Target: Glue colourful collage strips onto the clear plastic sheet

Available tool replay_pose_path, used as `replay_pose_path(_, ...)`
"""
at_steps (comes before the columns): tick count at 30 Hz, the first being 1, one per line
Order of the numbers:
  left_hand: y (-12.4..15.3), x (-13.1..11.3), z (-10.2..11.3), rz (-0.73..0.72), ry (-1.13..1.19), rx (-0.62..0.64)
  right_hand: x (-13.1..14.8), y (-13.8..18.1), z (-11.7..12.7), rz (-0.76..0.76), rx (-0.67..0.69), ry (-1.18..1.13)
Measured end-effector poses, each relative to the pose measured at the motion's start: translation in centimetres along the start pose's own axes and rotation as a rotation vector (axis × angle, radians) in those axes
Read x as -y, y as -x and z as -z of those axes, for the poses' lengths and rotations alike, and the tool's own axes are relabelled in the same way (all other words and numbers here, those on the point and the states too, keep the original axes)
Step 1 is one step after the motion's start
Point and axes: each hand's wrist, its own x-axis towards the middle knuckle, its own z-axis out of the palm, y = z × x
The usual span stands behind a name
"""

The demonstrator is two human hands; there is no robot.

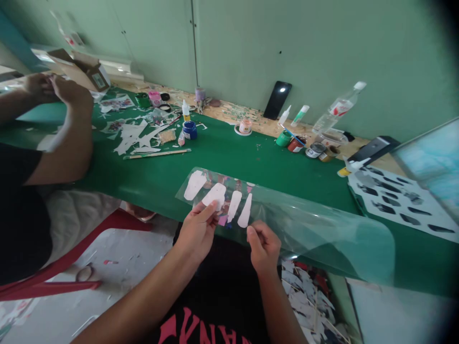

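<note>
A long clear plastic sheet lies over the green tabletop, its near edge reaching toward me. Several white paper cutouts sit in a row on its left end, with coloured patches showing around and behind them. My left hand is closed on the sheet's near edge, its thumb pressed on the second cutout from the left. Just below the rightmost cutout, my right hand pinches the sheet's edge between thumb and curled fingers. The undersides of both grips are hidden.
Paint jars, paper scraps and a wooden stick lie behind on the left. A phone and a plastic bottle stand near the wall. A printed sheet is at right. Another person's arm works at left.
</note>
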Motion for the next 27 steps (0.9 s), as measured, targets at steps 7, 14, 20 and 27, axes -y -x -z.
replay_pose_path(7,-0.3,-0.4,0.1,-0.020,0.015,-0.014,-0.1,0.0,0.1,-0.006,-0.002,-0.014)
replay_pose_path(14,-0.7,-0.6,0.4,-0.028,0.039,0.027,-0.1,-0.1,0.2,-0.031,-0.019,-0.013)
replay_pose_path(20,-1.0,-0.7,1.0,-0.058,0.062,0.019,0.0,-0.3,0.1,-0.056,-0.037,-0.038)
replay_pose_path(27,-1.1,-2.0,1.0,-0.076,0.068,0.070,-0.1,-0.4,0.1,-0.090,-0.043,-0.020)
